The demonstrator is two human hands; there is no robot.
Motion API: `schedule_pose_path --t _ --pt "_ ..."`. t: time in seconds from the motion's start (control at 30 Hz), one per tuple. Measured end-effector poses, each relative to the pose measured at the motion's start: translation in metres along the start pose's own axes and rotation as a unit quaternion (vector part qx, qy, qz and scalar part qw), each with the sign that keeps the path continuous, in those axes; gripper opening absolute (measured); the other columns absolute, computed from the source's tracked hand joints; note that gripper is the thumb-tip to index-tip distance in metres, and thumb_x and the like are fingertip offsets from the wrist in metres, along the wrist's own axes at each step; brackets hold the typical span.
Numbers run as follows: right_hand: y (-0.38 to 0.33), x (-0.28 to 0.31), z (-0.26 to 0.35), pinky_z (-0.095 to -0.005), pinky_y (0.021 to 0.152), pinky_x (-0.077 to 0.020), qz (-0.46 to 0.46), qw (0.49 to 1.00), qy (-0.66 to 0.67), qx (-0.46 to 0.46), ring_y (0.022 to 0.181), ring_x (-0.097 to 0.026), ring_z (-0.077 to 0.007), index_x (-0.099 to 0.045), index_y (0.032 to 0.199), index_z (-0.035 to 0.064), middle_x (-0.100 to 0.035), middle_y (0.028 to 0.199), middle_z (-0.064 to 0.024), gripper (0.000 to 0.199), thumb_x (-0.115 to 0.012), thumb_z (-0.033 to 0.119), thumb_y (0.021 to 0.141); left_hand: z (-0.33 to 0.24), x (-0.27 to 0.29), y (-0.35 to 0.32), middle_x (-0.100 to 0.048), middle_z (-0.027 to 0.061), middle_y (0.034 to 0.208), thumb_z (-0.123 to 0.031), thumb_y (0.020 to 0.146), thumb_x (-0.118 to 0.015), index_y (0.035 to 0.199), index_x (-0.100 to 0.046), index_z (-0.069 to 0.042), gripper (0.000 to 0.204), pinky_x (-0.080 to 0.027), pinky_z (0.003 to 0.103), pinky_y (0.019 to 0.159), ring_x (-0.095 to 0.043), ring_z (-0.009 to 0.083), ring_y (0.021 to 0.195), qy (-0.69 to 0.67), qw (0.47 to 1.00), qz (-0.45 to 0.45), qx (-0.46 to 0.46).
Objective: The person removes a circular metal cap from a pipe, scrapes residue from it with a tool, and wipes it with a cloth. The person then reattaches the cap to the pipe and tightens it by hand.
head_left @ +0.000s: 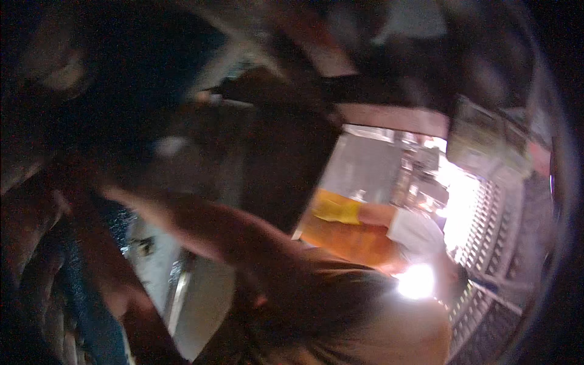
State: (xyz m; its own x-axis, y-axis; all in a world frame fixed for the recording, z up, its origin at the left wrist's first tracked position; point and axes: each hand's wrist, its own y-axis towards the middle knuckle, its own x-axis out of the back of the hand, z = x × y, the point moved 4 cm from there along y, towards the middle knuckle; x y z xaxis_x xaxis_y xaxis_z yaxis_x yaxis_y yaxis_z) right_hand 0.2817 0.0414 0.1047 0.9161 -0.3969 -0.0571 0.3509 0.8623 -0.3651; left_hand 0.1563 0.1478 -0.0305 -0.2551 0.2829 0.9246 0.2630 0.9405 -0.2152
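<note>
Darkness and motion blur hide most of the near scene. A bare forearm (125, 298) rises from the lower edge toward the dark left side; whose it is cannot be made out. Beside it, a person in a dark brownish shirt (316, 298) stretches a bare arm (213, 234) to the same dark spot, where the hand is lost in shadow. Pale, smeared shapes (36, 231) along the left rim may be hands or arms. Neither my left hand nor my right hand can be told apart there, and nothing held can be recognised. A wet-looking blue surface (88, 304) lies below them.
Farther off at the right, another person wears a yellow glove (337, 208), an orange apron (347, 243) and a white sleeve (417, 231). A grey metal panel (359, 164) stands beyond. Perforated racks or crates (486, 213) line the right side. A pale ledge (210, 298) runs near the lower middle.
</note>
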Motion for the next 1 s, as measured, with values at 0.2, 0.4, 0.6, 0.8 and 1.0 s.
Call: schedule_pose_path --t 0.2,0.4,0.6,0.8,1.0 --pt "0.067 0.034 0.011 -0.037 0.08 -0.0503 0.138 0.908 -0.395 0.023 0.09 -0.064 -0.0248 -0.066 0.105 0.0107 -0.067 0.098 -0.0124 0.034 -0.054 0.041 0.094 0.0 0.035 -0.015 -0.059 0.0123 0.118 -0.028 0.098 -0.05 0.125 -0.054 -0.008 0.034 -0.047 0.039 0.092 -0.057 0.0271 0.106 -0.314 0.941 -0.114 -0.052" --pt "0.12 0.007 0.079 -0.0382 0.064 -0.0479 0.179 0.824 -0.488 0.224 0.07 -0.063 -0.0225 -0.067 0.09 0.0063 -0.065 0.074 -0.0096 0.034 -0.058 0.039 0.092 0.0 0.048 -0.005 -0.057 0.0122 0.125 -0.029 0.095 -0.057 0.128 -0.05 -0.004 0.042 -0.047 0.043 0.098 -0.056 0.0283 0.114 -0.915 0.399 -0.015 0.062" --pt "0.047 0.031 -0.001 -0.0296 0.057 -0.0457 0.032 0.995 -0.095 -0.027 0.065 -0.06 -0.012 -0.065 0.094 0.007 -0.064 0.07 -0.003 0.026 -0.058 0.032 0.095 -0.005 0.039 -0.015 -0.059 0.0124 0.124 -0.029 0.096 -0.057 0.126 -0.052 -0.004 0.04 -0.05 0.042 0.094 -0.058 0.0272 0.111 -0.912 0.402 -0.013 0.084" --pt "0.014 -0.031 -0.064 -0.0248 0.05 -0.0446 -0.113 0.97 0.167 -0.132 0.058 -0.058 -0.0097 -0.062 0.098 0.0054 -0.066 0.073 -0.0034 0.023 -0.055 0.027 0.096 0.006 0.033 -0.014 -0.061 0.0124 0.121 -0.028 0.096 -0.057 0.125 -0.053 -0.004 0.038 -0.049 0.042 0.092 -0.059 0.0269 0.108 -0.918 0.389 0.027 0.073" --pt "0.018 -0.03 -0.06 -0.0312 0.054 -0.0487 -0.007 0.997 -0.022 -0.071 0.062 -0.062 -0.016 -0.063 0.101 0.0071 -0.067 0.075 -0.0072 0.024 -0.053 0.029 0.097 0.022 0.014 -0.006 -0.061 0.013 0.121 -0.027 0.095 -0.058 0.127 -0.052 -0.005 0.039 -0.048 0.043 0.094 -0.059 0.0278 0.109 -0.925 0.373 0.047 0.051"
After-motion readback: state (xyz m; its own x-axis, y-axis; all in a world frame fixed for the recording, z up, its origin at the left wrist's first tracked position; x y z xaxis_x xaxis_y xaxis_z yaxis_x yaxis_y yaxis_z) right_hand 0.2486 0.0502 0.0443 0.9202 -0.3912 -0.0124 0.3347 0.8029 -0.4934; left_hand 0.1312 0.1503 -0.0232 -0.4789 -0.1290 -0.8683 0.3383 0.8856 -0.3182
